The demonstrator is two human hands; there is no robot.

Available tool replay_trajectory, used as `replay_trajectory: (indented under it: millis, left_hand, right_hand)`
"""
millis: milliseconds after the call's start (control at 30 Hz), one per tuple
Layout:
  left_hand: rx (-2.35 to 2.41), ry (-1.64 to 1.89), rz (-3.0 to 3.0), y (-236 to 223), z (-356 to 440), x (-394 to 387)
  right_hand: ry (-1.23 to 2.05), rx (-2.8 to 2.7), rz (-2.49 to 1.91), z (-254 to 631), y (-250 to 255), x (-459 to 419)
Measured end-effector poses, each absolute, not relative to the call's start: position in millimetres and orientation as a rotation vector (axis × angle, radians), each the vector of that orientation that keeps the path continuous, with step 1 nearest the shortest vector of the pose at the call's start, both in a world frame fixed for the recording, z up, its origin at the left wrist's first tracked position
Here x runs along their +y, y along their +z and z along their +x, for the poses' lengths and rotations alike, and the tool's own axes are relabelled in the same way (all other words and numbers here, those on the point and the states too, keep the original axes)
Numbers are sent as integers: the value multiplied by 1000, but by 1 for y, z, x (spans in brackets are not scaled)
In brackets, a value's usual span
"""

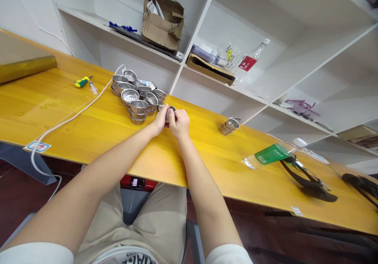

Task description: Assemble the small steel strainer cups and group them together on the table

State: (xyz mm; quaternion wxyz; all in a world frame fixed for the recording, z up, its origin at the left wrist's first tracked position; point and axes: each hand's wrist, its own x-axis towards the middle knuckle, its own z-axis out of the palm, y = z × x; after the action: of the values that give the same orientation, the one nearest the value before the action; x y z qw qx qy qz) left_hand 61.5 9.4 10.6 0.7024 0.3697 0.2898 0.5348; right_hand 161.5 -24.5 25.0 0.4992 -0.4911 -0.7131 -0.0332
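My left hand (160, 120) and my right hand (179, 123) meet above the wooden table, both closed around one small perforated metal strainer cup (170, 112). Fingers cover most of that cup; its rim shows between my thumbs. Just beyond my left hand stands a cluster of similar strainer cups (138, 107), several of them stacked in one another and some tilted. Further to the right is a short separate stack of strainer cups (229, 126), with a thin metal piece at its top.
A white cable (79, 112) crosses the table (97, 138) at left, near a yellow-green screwdriver (82, 82). On the right are a green-labelled bottle (271, 153) and a black strap-like item (310, 185). White shelves (195, 21) holding a cardboard box (161, 29) rise behind.
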Motion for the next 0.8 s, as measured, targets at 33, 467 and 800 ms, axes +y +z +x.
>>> replay_trajectory:
  millis: [33, 467, 800]
  left_hand:
    - [654, 1157, 831, 11, 61, 9]
    - [545, 1103, 876, 10, 64, -2]
    - [607, 1202, 908, 14, 69, -9]
  right_hand:
    - [-62, -1727, -1198, 162, 26, -25]
    - [13, -1585, -1238, 162, 29, -25]
    - [146, -1458, -1230, 164, 31, -22]
